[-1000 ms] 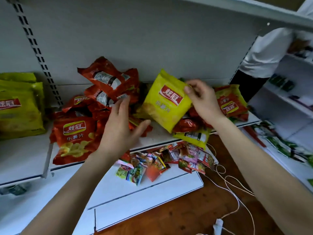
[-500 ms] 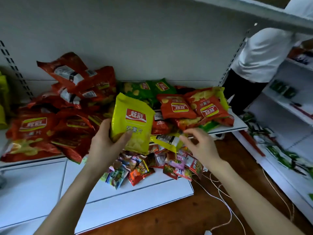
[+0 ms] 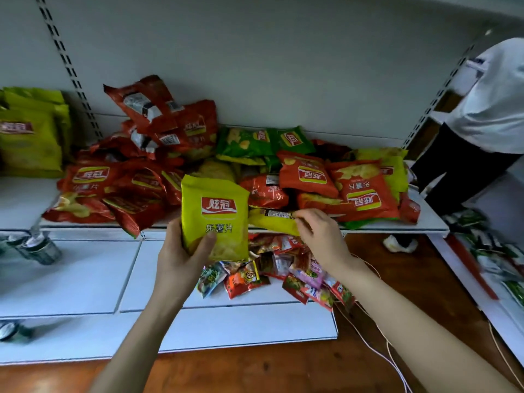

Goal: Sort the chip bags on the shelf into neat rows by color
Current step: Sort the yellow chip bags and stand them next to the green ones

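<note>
My left hand (image 3: pixel 181 251) grips 1 yellow bag (image 3: pixel 214 217) upright; my right hand (image 3: pixel 319 236) pinches 1 second yellow bag (image 3: pixel 272 221) on the shelf (image 3: pixel 397 225).

L grip (image 3: pixel 181 251) clasped, R grip (image 3: pixel 317 234) pinching

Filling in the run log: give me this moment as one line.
left hand: holds yellow chip bag upright | right hand: pinching second yellow bag at shelf edge | red bags: unsorted

A shop: white metal shelves (image 3: pixel 397 225) on slotted uprights (image 3: pixel 68 66) carry heaps of branded chip bags (image 3: pixel 309 174), small snack packets (image 3: pixel 283 268) lie on the lower shelf, and more stocked shelving (image 3: pixel 496 279) stands at right
</note>
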The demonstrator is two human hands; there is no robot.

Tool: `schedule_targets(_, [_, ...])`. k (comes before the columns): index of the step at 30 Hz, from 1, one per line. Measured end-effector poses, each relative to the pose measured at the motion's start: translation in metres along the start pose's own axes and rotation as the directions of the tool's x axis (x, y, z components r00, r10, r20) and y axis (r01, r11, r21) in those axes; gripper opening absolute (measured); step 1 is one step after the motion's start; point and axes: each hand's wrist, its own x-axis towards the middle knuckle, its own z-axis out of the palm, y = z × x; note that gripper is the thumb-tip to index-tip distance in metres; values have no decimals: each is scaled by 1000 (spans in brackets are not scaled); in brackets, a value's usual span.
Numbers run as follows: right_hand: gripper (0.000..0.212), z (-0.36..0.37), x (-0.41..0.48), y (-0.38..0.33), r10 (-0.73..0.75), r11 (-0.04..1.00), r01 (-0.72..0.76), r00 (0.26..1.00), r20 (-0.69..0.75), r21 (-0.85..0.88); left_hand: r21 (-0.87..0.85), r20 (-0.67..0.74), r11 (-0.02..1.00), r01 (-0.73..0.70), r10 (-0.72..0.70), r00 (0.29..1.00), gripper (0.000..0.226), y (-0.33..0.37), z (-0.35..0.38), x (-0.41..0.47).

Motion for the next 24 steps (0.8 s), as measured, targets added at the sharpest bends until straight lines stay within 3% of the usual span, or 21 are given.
schedule_targets(4, [17, -4, 14, -12, 152, 983, -141, 984, -90, 120, -13, -41, 1000, -22, 21, 999, 30, 1, -2, -7])
schedule_targets(7, [16, -6, 31, -13, 308, 938, -266, 933, -187, 221, -18, -90, 999, -36, 35, 995, 30, 3, -7, -10])
schedule_targets(10, [19, -9, 46, -18, 529, 766, -432, 844, -87, 476, -30, -45, 999, -24, 23, 999, 29, 3, -9, -10])
schedule_targets(14, [24, -6, 47, -35, 645, 571, -509, 764, 31, 644, 0, 35, 999, -36, 36, 999, 36, 1, -1, -2])
schedule_targets(17, [24, -1, 42, -34, 687, 515, -535, 725, 52, 670, 46, 42, 996, -75, 73, 996, 34, 0, 5, 5])
schedule_targets(24, [25, 10, 36, -31, 743, 501, -601, 667, 47, 623, 108, 120, 988, -107, 93, 988, 34, -5, 12, 15])
